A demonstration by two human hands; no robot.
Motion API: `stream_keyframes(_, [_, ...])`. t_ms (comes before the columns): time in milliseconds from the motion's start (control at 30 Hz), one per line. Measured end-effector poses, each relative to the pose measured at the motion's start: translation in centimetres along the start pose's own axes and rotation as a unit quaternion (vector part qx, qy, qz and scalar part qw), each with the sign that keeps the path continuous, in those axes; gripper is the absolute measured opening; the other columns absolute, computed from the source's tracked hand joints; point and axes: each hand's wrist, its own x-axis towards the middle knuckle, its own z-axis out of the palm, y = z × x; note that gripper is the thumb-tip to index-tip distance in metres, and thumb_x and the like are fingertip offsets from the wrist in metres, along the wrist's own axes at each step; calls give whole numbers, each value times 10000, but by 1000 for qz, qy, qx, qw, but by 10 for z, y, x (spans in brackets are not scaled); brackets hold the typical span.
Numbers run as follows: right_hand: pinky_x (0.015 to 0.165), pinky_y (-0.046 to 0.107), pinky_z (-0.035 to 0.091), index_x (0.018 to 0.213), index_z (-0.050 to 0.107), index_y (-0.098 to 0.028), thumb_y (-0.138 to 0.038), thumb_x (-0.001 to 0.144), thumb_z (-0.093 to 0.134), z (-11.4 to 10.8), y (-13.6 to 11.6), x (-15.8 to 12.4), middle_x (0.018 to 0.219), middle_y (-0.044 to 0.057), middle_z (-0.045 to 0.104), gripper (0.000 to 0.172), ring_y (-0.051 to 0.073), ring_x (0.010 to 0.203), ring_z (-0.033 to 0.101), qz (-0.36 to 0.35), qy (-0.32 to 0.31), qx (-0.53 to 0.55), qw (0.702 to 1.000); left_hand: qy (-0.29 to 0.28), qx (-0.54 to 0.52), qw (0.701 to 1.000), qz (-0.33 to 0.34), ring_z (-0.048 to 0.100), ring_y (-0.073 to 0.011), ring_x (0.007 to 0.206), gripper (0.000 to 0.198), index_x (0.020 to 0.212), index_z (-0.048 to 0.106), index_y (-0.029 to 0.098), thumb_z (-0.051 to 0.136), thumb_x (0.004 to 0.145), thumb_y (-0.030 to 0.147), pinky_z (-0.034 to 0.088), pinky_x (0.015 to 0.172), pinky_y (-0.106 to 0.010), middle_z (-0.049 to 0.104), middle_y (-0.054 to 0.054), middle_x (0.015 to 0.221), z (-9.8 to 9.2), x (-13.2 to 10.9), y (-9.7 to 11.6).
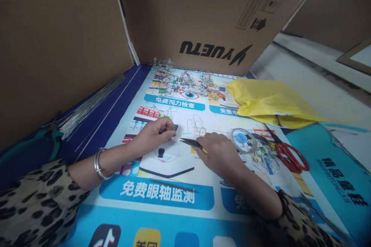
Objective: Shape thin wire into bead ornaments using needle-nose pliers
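Note:
My left hand (155,133) rests on a printed poster (162,197) with its fingers pinched on a thin wire loop (168,150) that curves below the hand. My right hand (218,152) is closed round small dark pliers (191,142), whose tips point left toward the left fingertips. A silver bracelet (98,164) sits on my left wrist. Both sleeves are leopard-print. Bent wire pieces (197,123) lie just beyond the pliers.
A clear tape roll (243,141) and red-handled scissors (290,156) lie right of my right hand. A yellow bag (269,102) is behind them. Straight wire rods (87,106) and green-handled pliers (43,139) lie left. Finished wire pieces (185,81) pile up by the cardboard box (203,15).

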Motion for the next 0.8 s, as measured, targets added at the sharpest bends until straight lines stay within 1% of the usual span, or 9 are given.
stream_keyframes(67, [670, 289, 297, 855, 596, -213, -347, 882, 442, -3, -1, 0, 797, 30, 612, 206, 175, 772, 535, 2, -8, -3, 1000, -1, -24, 1000, -1, 567, -112, 663, 56, 829, 509, 180, 507, 812, 233, 435, 639, -243, 570, 26, 693, 0, 0, 0])
stream_keyframes(200, [675, 295, 309, 859, 601, -206, -347, 885, 433, -6, -3, 0, 812, 35, 615, 221, 180, 775, 536, 4, -24, 4, 1000, 8, -27, 1000, 1, 557, -116, 691, 74, 831, 529, 169, 534, 798, 235, 429, 639, -239, 587, 11, 736, -1, 1, 1])
stream_keyframes(400, [679, 298, 321, 873, 606, -204, -342, 882, 434, -8, -3, 0, 825, 38, 620, 221, 186, 784, 539, 1, -36, 8, 999, 18, -90, 996, -12, 580, -124, 708, 95, 862, 500, 172, 525, 810, 248, 446, 664, -256, 599, 8, 740, 0, 1, -2])
stream_keyframes(667, [639, 291, 328, 835, 617, -216, -345, 848, 480, -16, -8, 6, 798, 34, 627, 189, 183, 758, 558, -18, -67, -32, 997, 37, -98, 994, -18, 590, -121, 723, 90, 862, 508, 179, 534, 808, 245, 437, 665, -246, 594, 13, 759, 2, 0, -5])
stream_keyframes(800, [609, 284, 324, 808, 618, -219, -338, 840, 490, -18, -11, 8, 776, 28, 636, 177, 178, 721, 565, -24, -56, -48, 997, 45, -97, 994, -24, 581, -120, 734, 102, 884, 505, 180, 527, 815, 252, 430, 682, -252, 597, 8, 764, 4, 0, -2])
